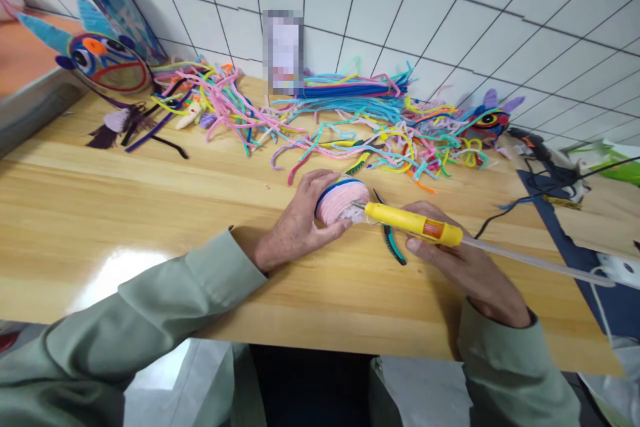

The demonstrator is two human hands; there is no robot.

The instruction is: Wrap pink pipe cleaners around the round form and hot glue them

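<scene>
My left hand (305, 217) is wrapped round a round pink piece (340, 199) with a blue band along its far edge. My right hand (455, 253) holds a yellow glue gun (413, 222), whose metal tip points left and meets, or nearly meets, the pale near part of the pink piece. A clear glue stick (530, 258) runs out of the gun's back end to the right. Between the two hands, pliers with teal and black handles (394, 245) lie on the table, partly under the gun. Whether the tip touches the piece is too small to tell.
Many coloured pipe cleaners (350, 107) lie along the tiled wall. Yellow-handled pliers (359, 161) are beyond the pink piece. A decorated face (113, 67) and a tall can (117, 10) stand back left. Black cables (555, 177) and a white power strip (620, 270) are at the right.
</scene>
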